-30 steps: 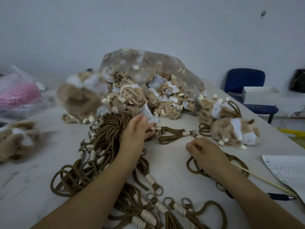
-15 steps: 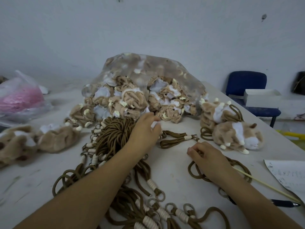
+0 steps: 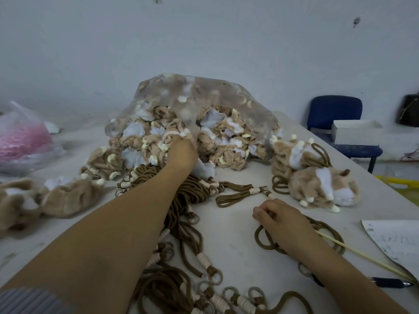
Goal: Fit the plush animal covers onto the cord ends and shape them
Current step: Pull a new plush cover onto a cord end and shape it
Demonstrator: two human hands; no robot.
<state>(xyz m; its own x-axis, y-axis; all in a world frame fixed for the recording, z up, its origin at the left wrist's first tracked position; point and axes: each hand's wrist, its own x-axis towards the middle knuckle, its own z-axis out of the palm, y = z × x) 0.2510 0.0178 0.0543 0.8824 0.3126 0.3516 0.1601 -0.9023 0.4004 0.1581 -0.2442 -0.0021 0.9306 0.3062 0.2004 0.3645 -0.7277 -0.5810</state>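
right hand (image 3: 281,220) lies nearest, fingers curled together on a brown cord loop (image 3: 263,240). beyond, left hand (image 3: 181,152) reaches into the plush covers (image 3: 226,134) spilling from the clear bag (image 3: 204,91); its fingers are buried there, so i cannot tell their grip.

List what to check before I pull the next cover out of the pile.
1. Left hand on the covers: ok, it reaches into the pile at the bag mouth.
2. Left grip on one cover: cannot tell, fingers buried.
3. Right hand holds the cord: ok, fingers curled on it.
4. Cord end free: cannot tell, hidden under the hand.
5. Stick in reach: ok, by the right wrist.
6. Bare table between the hands: ok.
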